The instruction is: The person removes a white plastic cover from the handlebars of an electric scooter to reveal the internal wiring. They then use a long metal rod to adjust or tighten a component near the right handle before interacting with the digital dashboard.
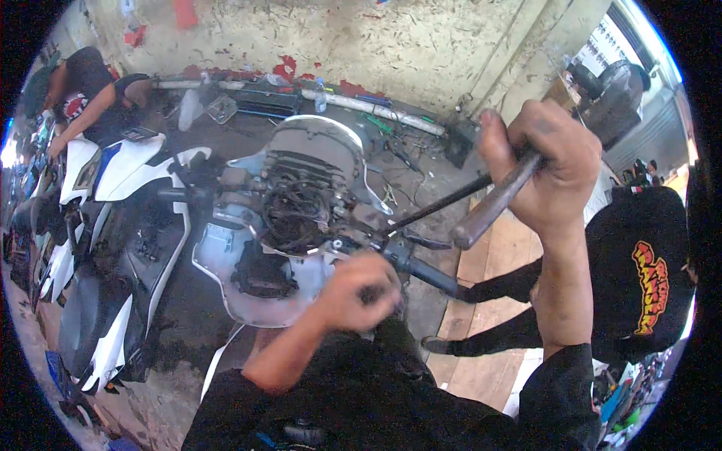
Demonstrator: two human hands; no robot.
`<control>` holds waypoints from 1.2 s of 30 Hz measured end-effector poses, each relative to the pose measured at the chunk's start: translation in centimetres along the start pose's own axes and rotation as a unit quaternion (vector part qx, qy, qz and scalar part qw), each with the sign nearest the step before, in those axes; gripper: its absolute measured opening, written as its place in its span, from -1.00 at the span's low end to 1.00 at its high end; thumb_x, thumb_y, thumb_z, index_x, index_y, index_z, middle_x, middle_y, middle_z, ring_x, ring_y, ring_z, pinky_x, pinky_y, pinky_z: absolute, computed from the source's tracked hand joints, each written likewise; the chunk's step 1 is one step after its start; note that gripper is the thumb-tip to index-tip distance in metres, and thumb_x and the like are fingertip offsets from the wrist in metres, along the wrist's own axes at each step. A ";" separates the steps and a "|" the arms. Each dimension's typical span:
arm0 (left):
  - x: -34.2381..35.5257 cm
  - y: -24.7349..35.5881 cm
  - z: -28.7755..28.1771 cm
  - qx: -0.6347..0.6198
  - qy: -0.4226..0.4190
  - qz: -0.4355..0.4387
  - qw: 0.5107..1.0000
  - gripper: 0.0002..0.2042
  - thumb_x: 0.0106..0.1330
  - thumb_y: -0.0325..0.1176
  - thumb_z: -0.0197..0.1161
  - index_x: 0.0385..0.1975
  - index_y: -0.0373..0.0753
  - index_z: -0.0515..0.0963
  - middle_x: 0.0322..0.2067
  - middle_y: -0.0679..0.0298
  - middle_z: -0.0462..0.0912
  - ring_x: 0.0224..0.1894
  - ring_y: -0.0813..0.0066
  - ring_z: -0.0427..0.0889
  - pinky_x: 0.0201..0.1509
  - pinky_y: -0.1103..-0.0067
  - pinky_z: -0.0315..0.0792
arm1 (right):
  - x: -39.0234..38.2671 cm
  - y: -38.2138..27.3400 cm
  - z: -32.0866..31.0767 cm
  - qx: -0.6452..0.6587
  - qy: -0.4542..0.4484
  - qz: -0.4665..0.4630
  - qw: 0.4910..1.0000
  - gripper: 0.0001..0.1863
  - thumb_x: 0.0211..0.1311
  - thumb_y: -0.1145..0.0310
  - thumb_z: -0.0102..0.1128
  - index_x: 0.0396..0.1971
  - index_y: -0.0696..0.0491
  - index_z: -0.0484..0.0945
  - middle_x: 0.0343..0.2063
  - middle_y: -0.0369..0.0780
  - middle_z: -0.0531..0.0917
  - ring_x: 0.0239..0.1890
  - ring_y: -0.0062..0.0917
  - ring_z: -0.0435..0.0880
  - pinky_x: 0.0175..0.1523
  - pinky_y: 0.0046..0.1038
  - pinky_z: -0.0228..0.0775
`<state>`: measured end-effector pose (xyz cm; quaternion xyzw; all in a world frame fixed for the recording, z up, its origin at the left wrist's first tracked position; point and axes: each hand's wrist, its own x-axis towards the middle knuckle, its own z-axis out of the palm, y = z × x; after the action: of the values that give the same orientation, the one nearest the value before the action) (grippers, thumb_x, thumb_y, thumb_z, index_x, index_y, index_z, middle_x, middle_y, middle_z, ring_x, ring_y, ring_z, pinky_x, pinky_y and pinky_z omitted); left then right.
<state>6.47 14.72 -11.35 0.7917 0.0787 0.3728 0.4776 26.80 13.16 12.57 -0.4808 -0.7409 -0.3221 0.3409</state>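
Observation:
My right hand point(553, 161) is raised on the right, wrapped round the thick brown handle point(496, 203) of a hammer. A dark, bulky shape beyond the fist looks like its head. Lower and left, my left hand point(362, 292) is blurred, its fingers curled beside the handlebar grip point(429, 274); I cannot make out what is in them. In front of me stands a partly stripped scooter point(241, 289), with bundled wiring point(297, 214) bared at its front. A thin dark rod point(440, 204) slants up from the handlebar and passes behind the hammer handle.
Another motorcycle point(113, 240) with white panels stands close on the left, where a co-worker point(83, 86) bends over. At the right is a person in a black shirt point(639, 270). A white pipe point(376, 111) and loose parts lie along the stained wall point(361, 45). Tan boards point(470, 316) cover part of the floor.

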 end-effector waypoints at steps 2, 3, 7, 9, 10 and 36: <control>-1.8 0.6 5.6 -0.195 -0.153 -0.136 0.959 -0.77 0.21 -0.34 0.37 -0.23 -0.32 0.57 -0.24 0.18 0.66 -0.21 0.37 0.65 -0.10 0.46 0.53 | 0.1 0.2 0.1 0.015 0.023 -0.001 1.000 -0.66 -0.10 0.56 0.40 -0.79 0.09 0.35 -0.79 -0.26 0.34 -0.75 -0.52 0.34 -0.59 -0.50 0.13; -2.1 0.1 8.6 -0.263 -0.220 -0.254 0.904 -0.57 0.26 -0.27 0.36 0.04 -0.31 0.42 -0.09 0.16 0.62 -0.10 0.42 0.62 -0.03 0.46 0.53 | 0.1 0.2 0.2 0.010 0.017 -0.015 1.000 -0.66 -0.10 0.56 0.40 -0.79 0.09 0.35 -0.79 -0.26 0.34 -0.75 -0.52 0.34 -0.59 -0.50 0.13; -1.2 -4.1 16.6 -0.369 -0.082 -0.382 0.843 -0.38 0.29 -0.26 0.33 0.26 -0.23 0.14 0.07 0.05 0.51 0.13 0.24 0.53 0.15 0.37 0.49 | 0.2 -0.3 0.9 0.006 0.022 -0.014 1.000 -0.74 -0.17 0.48 0.37 -0.79 0.05 0.41 -0.76 -0.24 0.43 -0.72 -0.37 0.44 -0.56 -0.41 0.25; 0.2 -6.0 18.1 -0.646 -0.046 -0.438 0.623 -0.45 0.32 -0.28 0.28 0.23 -0.24 0.21 0.08 0.07 0.50 0.17 0.12 0.50 0.18 0.30 0.49 | 0.2 -0.7 0.9 0.009 0.021 -0.018 1.000 -0.75 -0.18 0.49 0.36 -0.79 0.04 0.41 -0.76 -0.24 0.42 -0.72 -0.37 0.44 -0.56 -0.41 0.24; 0.8 -6.7 18.5 -0.717 -0.077 -0.385 0.576 -0.61 0.33 -0.32 0.26 0.10 -0.22 0.37 0.01 0.13 0.56 0.09 0.19 0.56 0.17 0.25 0.50 | 0.3 -0.8 1.0 0.004 0.015 -0.020 1.000 -0.75 -0.18 0.49 0.36 -0.79 0.04 0.41 -0.76 -0.24 0.42 -0.72 -0.37 0.44 -0.56 -0.41 0.24; 1.0 -5.6 18.7 -0.710 0.092 -0.407 0.567 -0.74 0.14 -0.54 0.36 -0.20 -0.20 0.47 -0.38 0.31 0.60 -0.33 0.48 0.63 -0.10 0.37 0.63 | 5.1 -2.5 -2.7 0.050 -0.358 0.008 0.933 -0.54 0.27 0.02 0.13 -0.46 0.20 0.56 -0.59 -0.10 0.45 -0.50 -0.21 0.50 -0.37 -0.31 0.27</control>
<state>20.93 5.13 -20.41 0.0431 0.1459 0.1459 0.9775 23.42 12.64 17.85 -0.5524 -0.8250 -0.0883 0.0799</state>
